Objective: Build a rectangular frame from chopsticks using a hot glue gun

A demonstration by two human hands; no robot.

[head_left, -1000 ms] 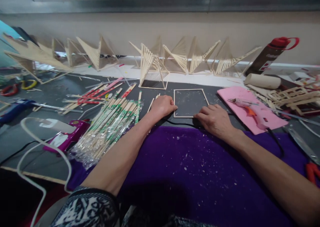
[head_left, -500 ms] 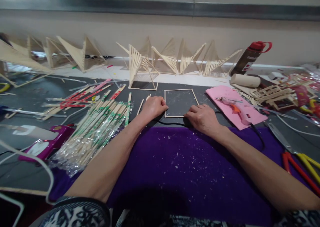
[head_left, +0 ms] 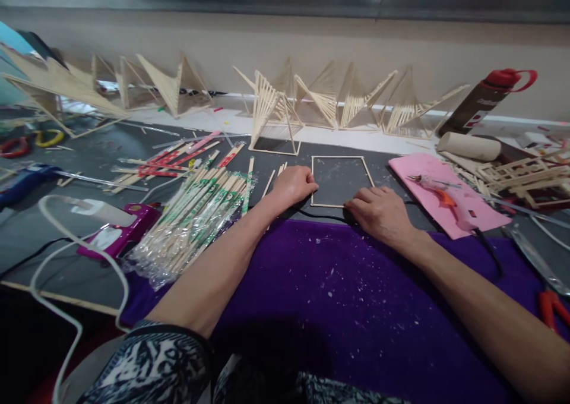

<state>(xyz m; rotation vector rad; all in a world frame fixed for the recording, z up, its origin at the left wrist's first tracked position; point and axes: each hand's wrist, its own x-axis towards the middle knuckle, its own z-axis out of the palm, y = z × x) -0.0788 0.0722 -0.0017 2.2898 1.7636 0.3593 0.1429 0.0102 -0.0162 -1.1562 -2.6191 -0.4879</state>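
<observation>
A thin square frame of wooden sticks [head_left: 341, 157] lies flat on the dark table [head_left: 89, 208] in front of me. My left hand [head_left: 294, 185] rests at the frame's near left corner, fingers curled and pressed on the left stick. My right hand [head_left: 378, 211] lies over the near right corner, fingers bent down onto the front stick. Both forearms stretch across a purple cloth [head_left: 338, 309] speckled with white crumbs. A black cord [head_left: 323, 217] runs under my hands.
A heap of wrapped chopsticks [head_left: 196, 220] lies to the left, with a magenta tool [head_left: 120, 232] and white cable [head_left: 66, 261]. A glue gun [head_left: 439, 193] rests on a pink pad [head_left: 449, 199] at right. Stick sculptures [head_left: 271, 110] line the wall beside a red-capped bottle [head_left: 485, 98].
The camera swung left and back to the right. Both hands stay on the frame's near corners; nothing on the table has visibly moved.
</observation>
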